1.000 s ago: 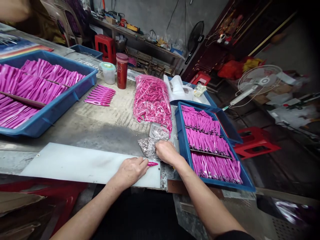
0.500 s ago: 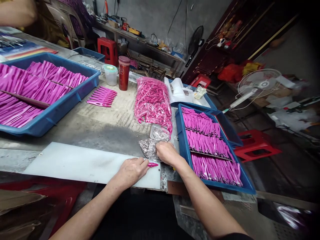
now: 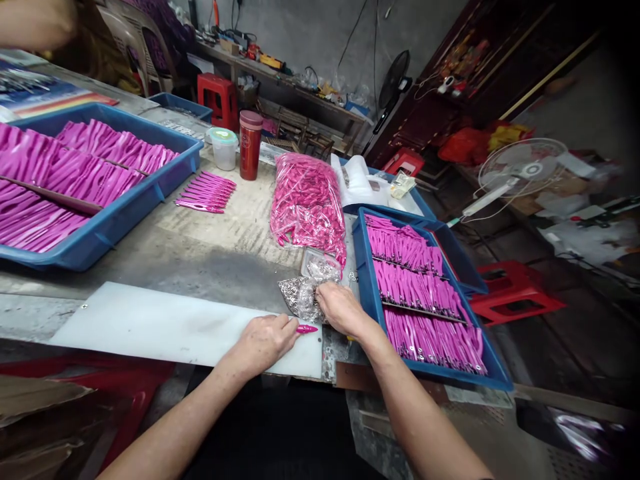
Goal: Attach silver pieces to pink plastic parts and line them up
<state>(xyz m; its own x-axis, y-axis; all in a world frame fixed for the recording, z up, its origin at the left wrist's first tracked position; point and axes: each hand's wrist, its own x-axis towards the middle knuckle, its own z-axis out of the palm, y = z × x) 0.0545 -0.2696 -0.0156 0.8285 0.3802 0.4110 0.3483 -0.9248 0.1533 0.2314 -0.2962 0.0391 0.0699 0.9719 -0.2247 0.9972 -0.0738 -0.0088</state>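
Left hand [image 3: 267, 340], right hand [image 3: 341, 307] bare; forearms [image 3: 193, 408] bare too. Plain black clothing [image 3: 270, 427] at lap.

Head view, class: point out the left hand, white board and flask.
Left hand [image 3: 265, 341], head view: back of hand.
White board [image 3: 170, 325], head view: bare top.
Flask [image 3: 249, 152], head view: red body.

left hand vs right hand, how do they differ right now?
Left hand is over the white board; right hand is beyond the board's right end, at the bag of small metal parts.

Left hand holds a magenta piece, its tip sticking out; whether right hand holds anything is hidden.

Both are bare, with fingers curled.
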